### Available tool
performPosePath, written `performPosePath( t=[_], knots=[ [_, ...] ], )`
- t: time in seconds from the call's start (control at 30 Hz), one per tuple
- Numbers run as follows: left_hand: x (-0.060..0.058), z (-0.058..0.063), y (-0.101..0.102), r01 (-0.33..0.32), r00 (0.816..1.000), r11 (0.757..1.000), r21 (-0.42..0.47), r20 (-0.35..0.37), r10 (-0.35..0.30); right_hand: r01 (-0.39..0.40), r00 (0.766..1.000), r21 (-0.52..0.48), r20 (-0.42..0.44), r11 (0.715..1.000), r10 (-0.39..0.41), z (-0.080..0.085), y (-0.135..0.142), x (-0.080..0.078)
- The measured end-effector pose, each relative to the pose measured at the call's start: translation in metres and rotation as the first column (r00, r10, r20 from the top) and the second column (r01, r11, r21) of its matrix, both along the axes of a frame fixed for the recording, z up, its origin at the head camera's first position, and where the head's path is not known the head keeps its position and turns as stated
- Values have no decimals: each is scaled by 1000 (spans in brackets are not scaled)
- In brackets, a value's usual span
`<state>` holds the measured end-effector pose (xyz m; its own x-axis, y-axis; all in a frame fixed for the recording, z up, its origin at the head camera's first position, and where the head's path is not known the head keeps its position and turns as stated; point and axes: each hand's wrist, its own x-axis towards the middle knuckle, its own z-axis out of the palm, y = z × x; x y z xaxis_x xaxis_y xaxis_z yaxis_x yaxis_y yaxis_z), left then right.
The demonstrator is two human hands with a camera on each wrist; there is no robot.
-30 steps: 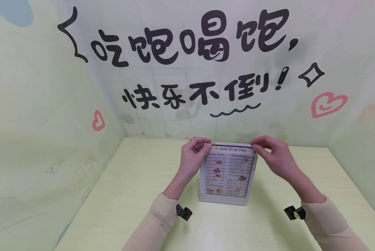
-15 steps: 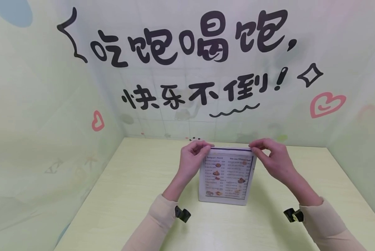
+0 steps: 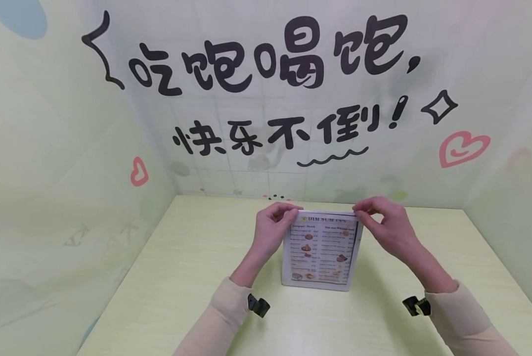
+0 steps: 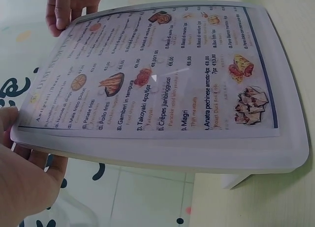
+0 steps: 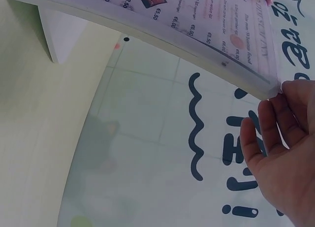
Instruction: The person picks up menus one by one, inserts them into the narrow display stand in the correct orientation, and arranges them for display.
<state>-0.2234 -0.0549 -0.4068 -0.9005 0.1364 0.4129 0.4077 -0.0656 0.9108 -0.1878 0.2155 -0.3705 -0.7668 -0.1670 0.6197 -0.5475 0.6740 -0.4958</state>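
Observation:
A white display stand [image 3: 288,269] leans upright on the table, a support leg [image 5: 59,34] visible behind it. Against its front lies a printed menu sheet [image 3: 324,252] headed "DIM SUM INN", with prices and food pictures. At the top left corner my left hand [image 3: 272,226] pinches the sheet, thumb in front and fingers behind. My right hand [image 3: 388,222] pinches the top right corner in the same way. The sheet's upper edge is about level with the stand's top. Whether the fingertips also grip the stand, I cannot tell.
The pale wooden table [image 3: 181,257] reaches back to a printed wall cloth [image 3: 230,178] with black lettering and pink hearts. Cloth walls [image 3: 70,148] rise at left and right. Small black devices [image 3: 259,305] sit on both wrists.
The menu sheet has slid slightly down against the stand. Its top strip bent out of sight half a second ago, and the heading shows again now. Both hands have lowered a little.

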Motion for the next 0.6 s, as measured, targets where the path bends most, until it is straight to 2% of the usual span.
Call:
performPosePath(
  t=[0.33, 0.6],
  knots=[
    [0, -2, -2, -10, 1000, 1000, -4, -4, 10, -75, 990, 23, -119, 997, 77, -6, 3, -1],
    [0, -4, -5, -4, 1000, 1000, -11, -24, 4, -109, 983, 6, -147, 994, 109, -11, 5, -1]
  ],
)
